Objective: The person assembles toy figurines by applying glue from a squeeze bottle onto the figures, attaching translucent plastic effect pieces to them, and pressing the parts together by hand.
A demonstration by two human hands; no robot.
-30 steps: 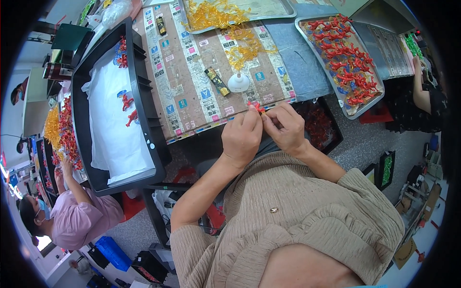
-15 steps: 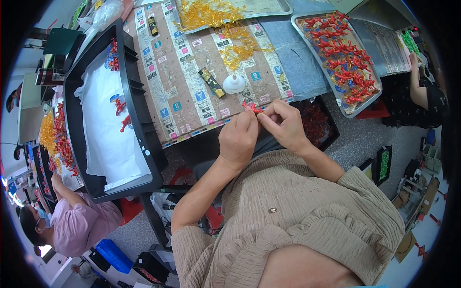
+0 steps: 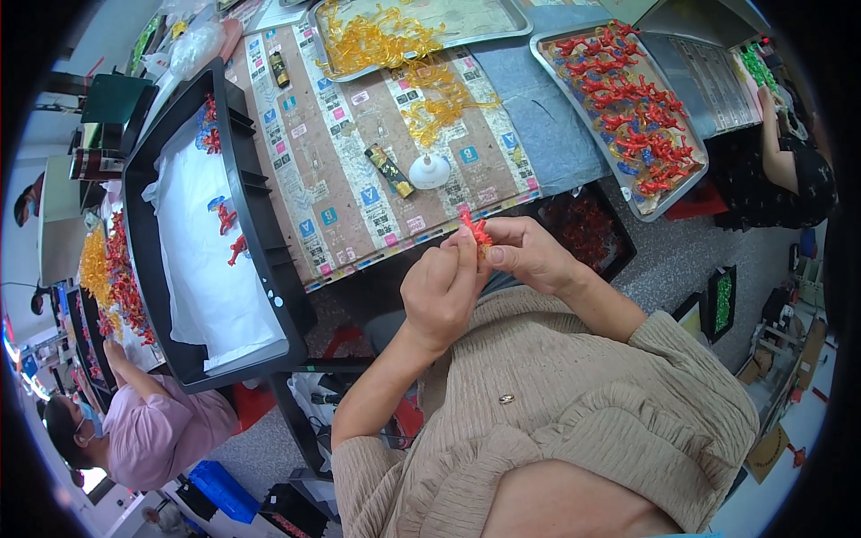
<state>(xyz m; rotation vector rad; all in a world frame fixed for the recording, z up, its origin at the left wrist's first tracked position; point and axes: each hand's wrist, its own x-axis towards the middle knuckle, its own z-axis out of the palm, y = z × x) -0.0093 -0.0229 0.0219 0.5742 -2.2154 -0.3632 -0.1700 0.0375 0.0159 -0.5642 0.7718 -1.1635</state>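
Observation:
A small red plastic figure (image 3: 474, 229) is pinched in the fingertips of both hands, just off the front edge of the table. My left hand (image 3: 439, 291) is curled closed and grips the figure from the left. From the right, my right hand (image 3: 536, 255) has its thumb and forefinger closed on the same figure, with a bit of yellow showing at its lower part. Fingers cover much of the piece. Beyond the hands, a white rounded nozzle bottle (image 3: 430, 170) and a black-and-gold tube (image 3: 390, 171) rest on the printed board (image 3: 336, 193).
Translucent yellow strips (image 3: 430, 103) spill from a metal tray (image 3: 466, 38). At right, another metal tray (image 3: 652, 211) holds many red figures. A black bin (image 3: 291, 336) lined with white paper stands at left with several figures inside. Co-workers (image 3: 161, 430) sit on both sides.
Both hands have drawn slightly down toward my body with the red figure. It has turned from lying sideways to pointing up, and the right fingers have shifted along it.

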